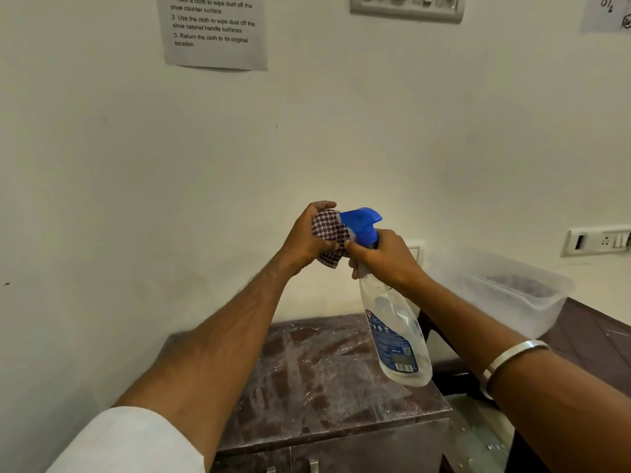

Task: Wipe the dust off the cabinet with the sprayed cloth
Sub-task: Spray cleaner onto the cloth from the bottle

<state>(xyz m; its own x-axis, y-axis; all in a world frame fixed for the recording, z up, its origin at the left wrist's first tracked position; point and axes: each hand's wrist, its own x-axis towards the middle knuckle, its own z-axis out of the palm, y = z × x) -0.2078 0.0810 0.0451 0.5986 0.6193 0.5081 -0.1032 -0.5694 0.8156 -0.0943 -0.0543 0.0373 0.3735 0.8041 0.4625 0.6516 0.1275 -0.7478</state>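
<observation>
My left hand [305,238] is raised in front of the wall and grips a bunched red-and-white checked cloth [327,230]. My right hand [382,256] holds a clear spray bottle [396,332] by the neck, a finger on the trigger. The bottle's blue nozzle [360,221] points straight into the cloth and almost touches it. Below both hands stands the dark brown cabinet [307,377], its top covered in pale dust streaks. Two small handles show at the lower edge.
A clear plastic tub [498,288] sits on a darker counter [594,339] to the right. Wall sockets [597,240] are mounted behind it. An instruction sheet [213,29] and a switch panel [408,6] hang high on the wall. The wall runs close along the cabinet's left and back.
</observation>
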